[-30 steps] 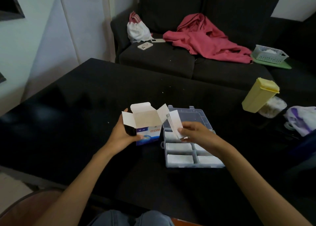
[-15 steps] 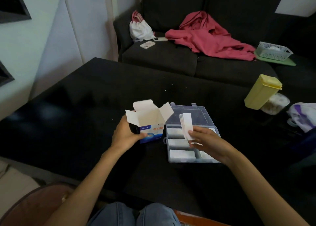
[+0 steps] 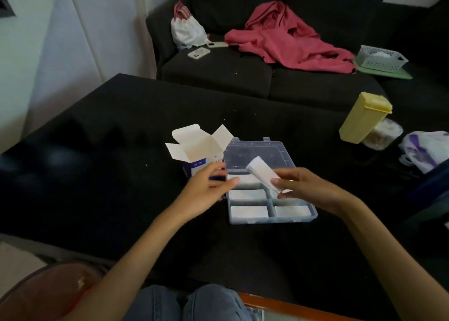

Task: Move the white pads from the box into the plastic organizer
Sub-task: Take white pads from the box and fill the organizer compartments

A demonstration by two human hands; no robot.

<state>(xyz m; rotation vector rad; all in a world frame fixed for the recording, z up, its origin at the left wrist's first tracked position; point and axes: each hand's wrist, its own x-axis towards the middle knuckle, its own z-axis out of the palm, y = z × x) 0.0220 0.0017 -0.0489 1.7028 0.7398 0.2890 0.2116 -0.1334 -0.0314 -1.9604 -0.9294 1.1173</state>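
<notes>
A white-and-blue cardboard box [image 3: 199, 148] stands on the black table with its flaps open. Right beside it lies the clear plastic organizer [image 3: 272, 220], lid folded back, with white pads [image 3: 249, 211] lying in several compartments. My right hand [image 3: 306, 187] pinches a small stack of white pads [image 3: 262, 173], tilted, just above the organizer's middle compartments. My left hand [image 3: 206, 189] is in front of the box's lower right corner, fingers spread and thumb pointing toward the organizer; it grips nothing that I can see.
A yellow lidded container [image 3: 364, 116] leans over a clear tub [image 3: 382, 136] at the table's right, next to a white-purple bag [image 3: 425, 150]. On the dark sofa [image 3: 218, 70] behind lie a pink garment [image 3: 286, 41], a phone [image 3: 198, 53], a white bag [image 3: 187, 31] and a basket [image 3: 382, 58].
My left hand has let go of the box and shifted right toward the organizer. My right hand has tipped the pad stack from upright to slanted, lower over the compartments.
</notes>
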